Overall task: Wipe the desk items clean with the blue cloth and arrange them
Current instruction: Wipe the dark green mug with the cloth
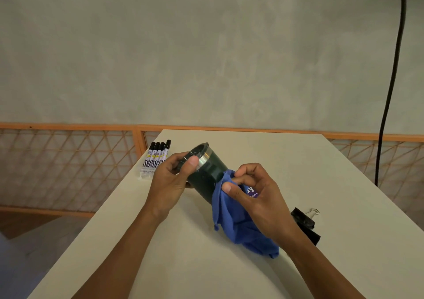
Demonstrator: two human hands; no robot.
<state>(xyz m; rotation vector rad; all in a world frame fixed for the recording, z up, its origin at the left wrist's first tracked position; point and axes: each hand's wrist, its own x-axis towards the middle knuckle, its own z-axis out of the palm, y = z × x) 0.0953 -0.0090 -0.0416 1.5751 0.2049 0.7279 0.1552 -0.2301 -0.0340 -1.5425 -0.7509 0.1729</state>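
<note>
Blue cloth (231,218) is bunched round the lower body of the dark green tumbler (206,175). The tumbler is held near the middle of the table (298,161), tilted with its lidded mouth toward eleven o'clock and its base toward five o'clock. The base is hidden in the folds, so I cannot tell whether it rests on the table.

The left hand (169,184) grips the lid end, thumb laid across the rim just above the steel band and fingers curled behind. The right hand (257,195) pinches the cloth against the tumbler's side between thumb and curled fingers. A tail of cloth trails down to the table at five o'clock.

The step in hand looks like wiping the tumbler's wall. It would go best with the left hand turning the tumbler while the right hand holds the cloth wrapped snugly, then drawing it up toward the steel band. The lid and rim lie under the left hand's fingers, so a change of grip will be needed to reach them. The smooth wall may slip through the cloth, so the lid-end grip should be firm.

The loose tail could sweep the black binder clips (302,220) lying at four o'clock of the tumbler. A row of markers (156,158) lies at ten o'clock, close to the table's edge.
</note>
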